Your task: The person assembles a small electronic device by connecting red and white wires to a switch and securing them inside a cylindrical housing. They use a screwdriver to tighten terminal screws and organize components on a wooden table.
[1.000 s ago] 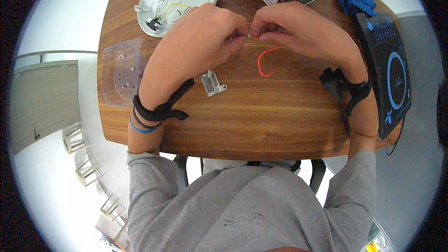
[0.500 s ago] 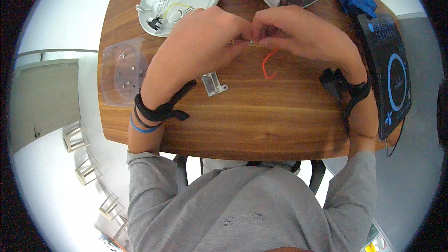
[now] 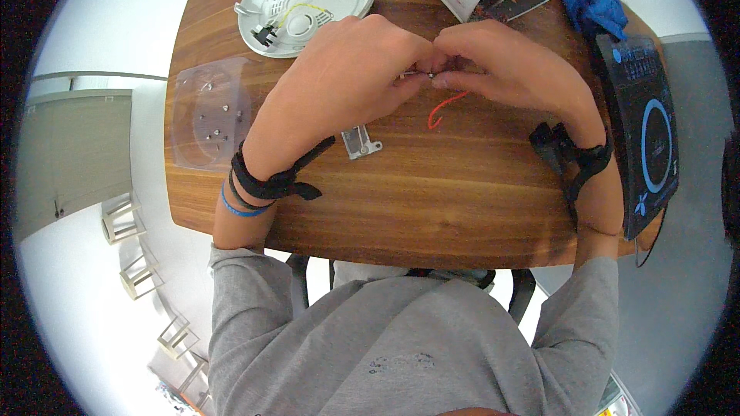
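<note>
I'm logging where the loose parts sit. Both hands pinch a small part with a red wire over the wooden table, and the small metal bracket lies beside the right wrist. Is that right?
Not quite. In the head view the small metal bracket lies beside the left wrist, not the right. The rest holds: the left hand and right hand pinch a small part trailing a red wire over the wooden table.

A single head-worn fisheye camera looks steeply down from close above onto a wooden table [image 3: 462,200], its edges bending toward the round rim. The wearer's grey sweater [image 3: 401,339] fills the lower part, with forearms entering from below.
</note>
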Demonstrator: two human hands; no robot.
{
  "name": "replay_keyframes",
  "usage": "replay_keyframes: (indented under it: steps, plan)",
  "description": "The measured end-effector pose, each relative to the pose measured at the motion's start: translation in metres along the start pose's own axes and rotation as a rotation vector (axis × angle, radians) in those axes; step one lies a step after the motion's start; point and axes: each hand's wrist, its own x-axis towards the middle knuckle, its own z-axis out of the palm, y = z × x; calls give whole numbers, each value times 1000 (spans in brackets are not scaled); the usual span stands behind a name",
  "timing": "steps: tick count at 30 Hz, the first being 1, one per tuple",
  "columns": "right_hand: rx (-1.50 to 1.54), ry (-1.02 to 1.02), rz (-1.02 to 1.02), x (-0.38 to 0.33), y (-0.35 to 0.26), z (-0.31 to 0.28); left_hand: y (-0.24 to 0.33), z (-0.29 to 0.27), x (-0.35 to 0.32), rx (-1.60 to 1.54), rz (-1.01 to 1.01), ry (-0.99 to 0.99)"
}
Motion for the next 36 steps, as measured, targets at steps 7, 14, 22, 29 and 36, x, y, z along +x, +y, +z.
replay_keyframes:
  steps: [7, 14, 22, 29, 36]
  plan:
    - [-46, 28, 25, 2, -13, -4, 9, -8, 0, 33, -53, -8]
    - [-19, 72, 1, 0, -1, -2, 6, -5, 1, -44, -64, 13]
    - [-48, 91, 12, -3, -2, -5, 12, -9, 3, -57, -120, 75]
    - [-87, 107, 9, -10, -12, -18, 25, -10, 6, -135, -176, 131]
    - [-70, 75, 85, -21, -28, -38, 36, -21, 6, -339, -196, 66]
